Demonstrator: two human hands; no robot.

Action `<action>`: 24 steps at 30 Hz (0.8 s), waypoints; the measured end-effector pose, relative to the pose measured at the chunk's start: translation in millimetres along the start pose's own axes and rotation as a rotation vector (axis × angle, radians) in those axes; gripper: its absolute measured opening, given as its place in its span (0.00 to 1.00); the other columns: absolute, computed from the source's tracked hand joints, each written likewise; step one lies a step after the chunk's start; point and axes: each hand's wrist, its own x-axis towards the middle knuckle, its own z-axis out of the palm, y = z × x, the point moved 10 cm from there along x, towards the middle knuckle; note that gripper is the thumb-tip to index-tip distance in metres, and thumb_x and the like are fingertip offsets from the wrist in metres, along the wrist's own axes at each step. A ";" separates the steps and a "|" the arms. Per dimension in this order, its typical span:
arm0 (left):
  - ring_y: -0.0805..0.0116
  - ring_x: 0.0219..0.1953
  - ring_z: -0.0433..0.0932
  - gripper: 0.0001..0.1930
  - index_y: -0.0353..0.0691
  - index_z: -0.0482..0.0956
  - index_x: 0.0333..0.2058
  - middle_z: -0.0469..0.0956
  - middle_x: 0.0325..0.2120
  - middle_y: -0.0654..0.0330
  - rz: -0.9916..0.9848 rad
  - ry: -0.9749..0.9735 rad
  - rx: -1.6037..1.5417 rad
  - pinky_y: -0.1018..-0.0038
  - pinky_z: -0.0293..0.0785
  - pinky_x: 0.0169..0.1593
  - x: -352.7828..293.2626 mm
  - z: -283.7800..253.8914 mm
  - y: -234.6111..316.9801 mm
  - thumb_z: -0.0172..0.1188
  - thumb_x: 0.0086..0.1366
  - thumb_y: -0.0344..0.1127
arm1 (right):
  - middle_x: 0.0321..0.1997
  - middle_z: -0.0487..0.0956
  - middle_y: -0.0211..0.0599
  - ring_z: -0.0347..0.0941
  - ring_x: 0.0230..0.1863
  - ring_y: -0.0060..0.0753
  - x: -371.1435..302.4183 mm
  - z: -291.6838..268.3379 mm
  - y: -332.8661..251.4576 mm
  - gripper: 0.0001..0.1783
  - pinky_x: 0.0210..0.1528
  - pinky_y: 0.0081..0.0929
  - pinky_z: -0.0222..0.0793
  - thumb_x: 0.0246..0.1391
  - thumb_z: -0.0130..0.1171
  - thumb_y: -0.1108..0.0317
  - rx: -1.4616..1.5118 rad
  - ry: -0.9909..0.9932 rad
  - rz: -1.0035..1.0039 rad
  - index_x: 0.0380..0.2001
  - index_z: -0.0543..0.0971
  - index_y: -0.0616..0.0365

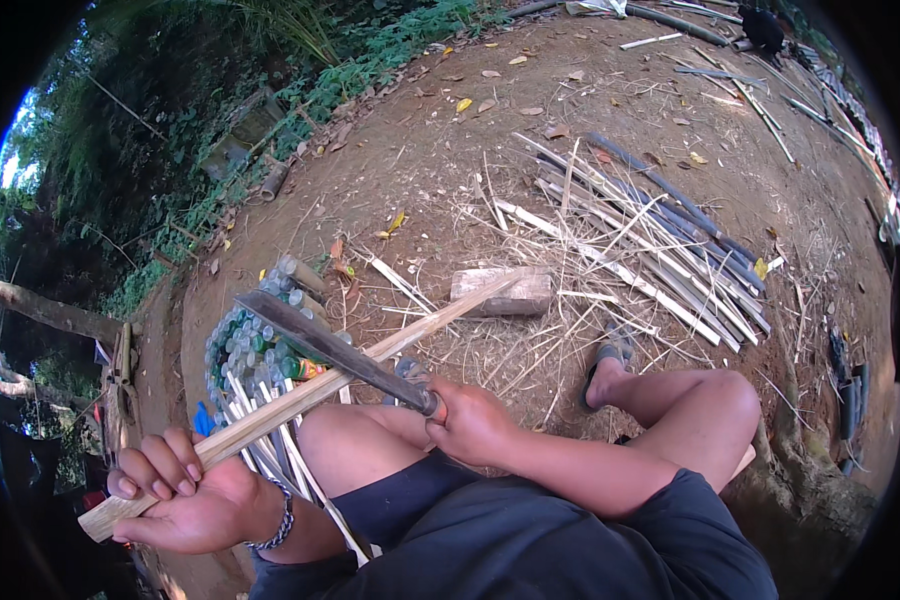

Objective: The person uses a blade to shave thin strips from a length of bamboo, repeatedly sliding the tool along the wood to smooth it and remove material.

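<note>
Left hand [185, 490] clenched around the near end of a bamboo strip [320, 385] whose far tip rests on a wooden block [502, 291], right hand [470, 420] gripping a machete [335, 350] laid across it — a glancing blade could slip toward the bare knee [345, 440] or the left fingers [155, 470].

The right hand [475, 425] is swallowing the knife [340, 350] handle, so its grip is hiding there. The bamboo strip [300, 395] is passing under the blade and disappearing inside the left hand [185, 490]. The bottles [245, 345] are getting too small and crowded to count, and the black fisheye rim is cutting off the far pipes [670, 20].
</note>
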 end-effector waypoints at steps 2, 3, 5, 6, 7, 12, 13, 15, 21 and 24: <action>0.81 0.15 0.52 0.24 0.42 0.65 0.31 0.56 0.19 0.69 0.032 0.031 0.060 0.83 0.48 0.19 -1.4 1.2 2.4 0.46 0.68 0.60 | 0.29 0.78 0.54 0.76 0.34 0.59 -9.0 -0.9 -5.9 0.24 0.38 0.50 0.72 0.46 0.57 0.67 -0.025 -0.037 0.034 0.48 0.69 0.61; 0.81 0.15 0.52 0.24 0.43 0.64 0.31 0.56 0.19 0.69 0.030 0.038 0.073 0.83 0.48 0.19 -0.4 0.9 2.9 0.47 0.68 0.60 | 0.29 0.78 0.54 0.76 0.34 0.59 -12.2 -1.1 -14.0 0.23 0.37 0.50 0.72 0.47 0.57 0.66 -0.038 -0.021 0.027 0.48 0.69 0.60; 0.82 0.15 0.52 0.24 0.43 0.64 0.31 0.55 0.19 0.70 0.032 0.044 0.066 0.83 0.48 0.19 -6.3 -0.1 7.4 0.47 0.68 0.60 | 0.30 0.78 0.54 0.76 0.34 0.58 -17.3 -0.4 -38.2 0.23 0.37 0.50 0.72 0.47 0.57 0.66 -0.042 -0.016 -0.055 0.47 0.69 0.60; 0.82 0.15 0.52 0.24 0.43 0.64 0.31 0.55 0.19 0.70 0.027 0.031 0.056 0.83 0.48 0.19 -8.6 2.3 8.6 0.47 0.68 0.61 | 0.30 0.78 0.54 0.76 0.34 0.58 -19.0 0.7 -54.6 0.22 0.37 0.50 0.72 0.47 0.57 0.66 -0.032 -0.028 -0.131 0.47 0.69 0.59; 0.82 0.16 0.52 0.24 0.43 0.64 0.31 0.55 0.19 0.70 0.022 0.019 0.047 0.83 0.48 0.19 -10.6 4.5 9.7 0.46 0.68 0.61 | 0.30 0.78 0.53 0.76 0.34 0.58 -21.5 3.0 -66.5 0.22 0.37 0.50 0.72 0.47 0.57 0.66 -0.023 -0.040 -0.206 0.47 0.69 0.59; 0.81 0.16 0.51 0.25 0.43 0.64 0.30 0.55 0.18 0.69 0.040 0.094 0.096 0.82 0.47 0.19 -16.1 4.9 14.9 0.44 0.68 0.63 | 0.31 0.78 0.53 0.76 0.35 0.58 -18.0 1.4 5.8 0.16 0.39 0.50 0.72 0.48 0.56 0.66 -0.113 0.029 0.080 0.41 0.70 0.59; 0.81 0.16 0.51 0.26 0.43 0.64 0.30 0.55 0.18 0.69 0.049 0.103 0.101 0.82 0.47 0.20 -16.8 2.5 17.0 0.43 0.68 0.63 | 0.31 0.78 0.55 0.76 0.35 0.59 -17.7 -2.2 33.7 0.15 0.39 0.50 0.71 0.49 0.56 0.66 -0.121 0.053 0.120 0.39 0.70 0.60; 0.80 0.16 0.50 0.26 0.43 0.64 0.30 0.54 0.18 0.69 0.039 0.133 0.117 0.82 0.47 0.20 -16.8 -4.4 15.4 0.43 0.68 0.63 | 0.32 0.78 0.57 0.76 0.36 0.59 -23.6 -6.4 41.5 0.13 0.40 0.50 0.71 0.49 0.56 0.66 -0.110 0.063 0.178 0.37 0.70 0.62; 0.81 0.15 0.50 0.26 0.43 0.64 0.30 0.54 0.18 0.69 0.036 0.115 0.068 0.81 0.46 0.19 -23.8 -5.7 19.2 0.46 0.67 0.64 | 0.33 0.78 0.57 0.76 0.36 0.59 -32.0 -2.0 -43.3 0.14 0.41 0.50 0.71 0.49 0.55 0.67 -0.123 -0.017 -0.054 0.38 0.71 0.62; 0.81 0.15 0.50 0.26 0.44 0.65 0.30 0.54 0.18 0.69 0.030 0.129 0.094 0.81 0.46 0.19 -25.0 -3.4 20.2 0.47 0.66 0.64 | 0.31 0.79 0.54 0.76 0.37 0.59 -25.6 1.6 17.3 0.18 0.41 0.50 0.71 0.47 0.57 0.65 -0.123 0.041 0.097 0.42 0.71 0.60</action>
